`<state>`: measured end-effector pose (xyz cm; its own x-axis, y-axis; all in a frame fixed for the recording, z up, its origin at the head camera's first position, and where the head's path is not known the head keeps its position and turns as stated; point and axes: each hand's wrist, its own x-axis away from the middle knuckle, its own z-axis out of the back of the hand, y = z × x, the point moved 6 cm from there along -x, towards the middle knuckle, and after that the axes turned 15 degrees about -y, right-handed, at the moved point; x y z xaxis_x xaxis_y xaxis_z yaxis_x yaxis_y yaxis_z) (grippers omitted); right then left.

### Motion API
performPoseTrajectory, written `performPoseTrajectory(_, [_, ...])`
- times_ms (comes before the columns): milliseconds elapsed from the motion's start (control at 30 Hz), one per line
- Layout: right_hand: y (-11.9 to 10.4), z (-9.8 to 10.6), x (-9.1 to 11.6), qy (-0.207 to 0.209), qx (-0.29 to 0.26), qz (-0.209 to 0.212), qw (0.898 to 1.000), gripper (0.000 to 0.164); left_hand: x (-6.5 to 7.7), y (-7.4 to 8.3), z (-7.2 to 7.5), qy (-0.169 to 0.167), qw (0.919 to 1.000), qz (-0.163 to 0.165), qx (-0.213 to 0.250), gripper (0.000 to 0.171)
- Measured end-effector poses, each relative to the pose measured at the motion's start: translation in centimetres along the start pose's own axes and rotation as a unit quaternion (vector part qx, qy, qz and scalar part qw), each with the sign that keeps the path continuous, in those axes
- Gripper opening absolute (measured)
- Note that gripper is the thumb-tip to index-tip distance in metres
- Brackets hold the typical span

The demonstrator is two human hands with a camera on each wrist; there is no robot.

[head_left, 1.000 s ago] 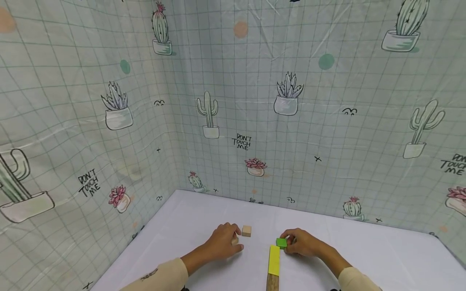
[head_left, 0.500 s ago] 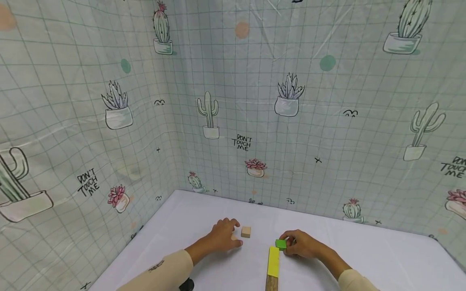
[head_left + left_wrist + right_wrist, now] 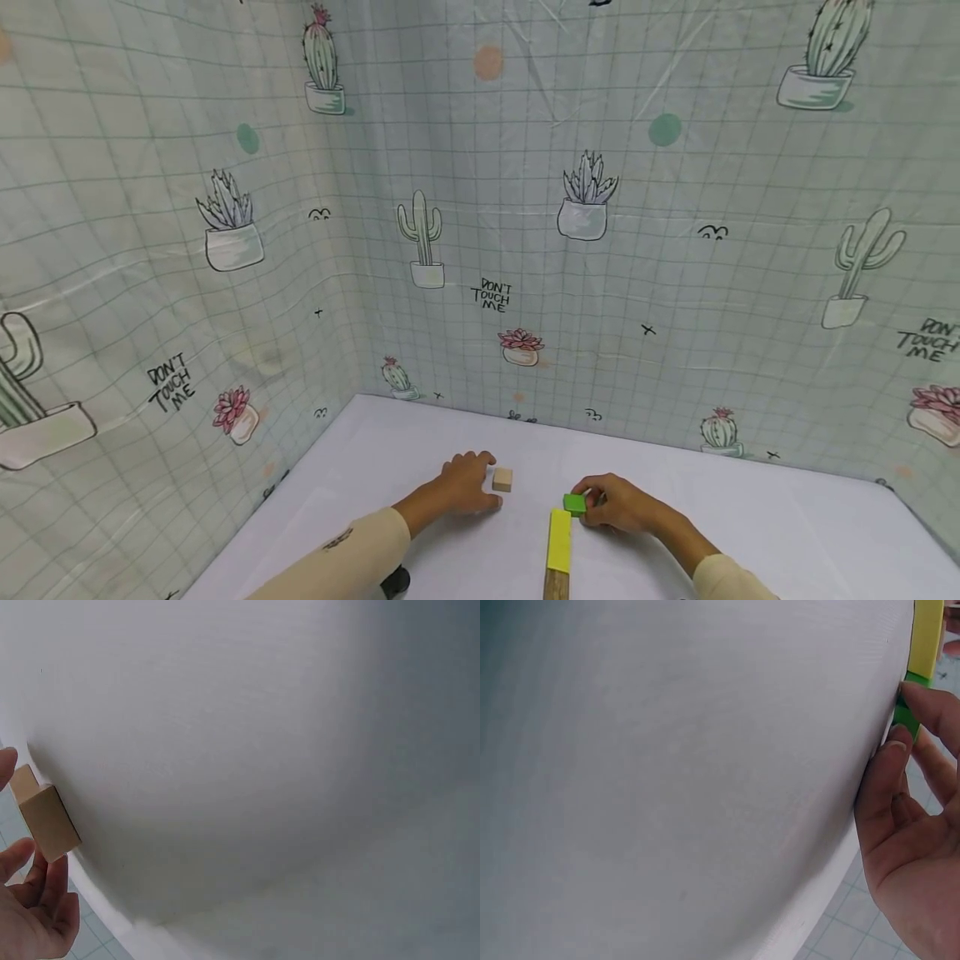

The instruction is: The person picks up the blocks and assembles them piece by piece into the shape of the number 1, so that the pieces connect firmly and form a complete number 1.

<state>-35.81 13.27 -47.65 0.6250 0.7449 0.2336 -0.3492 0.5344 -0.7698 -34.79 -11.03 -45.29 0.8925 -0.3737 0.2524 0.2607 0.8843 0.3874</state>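
My left hand (image 3: 465, 483) reaches over the table with thumb and index finger spread apart. Just beyond its fingertips lies a small plain wooden block (image 3: 502, 480). In the left wrist view a nearer wooden block (image 3: 50, 823) sits between the spread fingers, partly touching or overlapping a fingertip; another wooden block (image 3: 25, 782) shows behind it. The head view hides the nearer one behind the hand. My right hand (image 3: 617, 503) pinches a green block (image 3: 574, 504) by its right side, at the far end of a long yellow block (image 3: 558, 540).
A brown wood-grain block (image 3: 556, 585) continues the line from the yellow one toward the near edge. Everything lies on a white-covered table (image 3: 420, 437). A cactus-print curtain (image 3: 450, 333) closes off the back and left side.
My left hand has spread its fingers and shifted slightly forward, hiding the nearer wooden block in the head view. The right hand stays on the green block, nearly still.
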Motion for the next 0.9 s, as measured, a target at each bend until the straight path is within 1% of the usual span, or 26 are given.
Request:
performPoseTrajectory(233, [0.2, -0.1, 0.0, 0.002, 0.000, -0.004, 1.000, 0.033, -0.5, 0.2, -0.3, -0.014, 0.9999, 0.008, -0.004, 0.061])
performPoseTrajectory(433, [0.2, -0.1, -0.1, 0.001, -0.003, -0.006, 1.000, 0.033, -1.0, 0.1, -0.2, -0.008, 0.9997, 0.021, 0.000, 0.059])
performPoseTrajectory(700, [0.1, -0.1, -0.1, -0.007, -0.017, 0.010, 1.000, 0.032, -1.1, 0.3, -0.2, -0.006, 1.0000, 0.003, -0.003, 0.045])
performPoseTrajectory(900, [0.1, 0.0, 0.0, -0.003, -0.015, 0.006, 1.000, 0.032, -1.1, 0.7, -0.1, -0.008, 0.9999, -0.009, -0.008, 0.044])
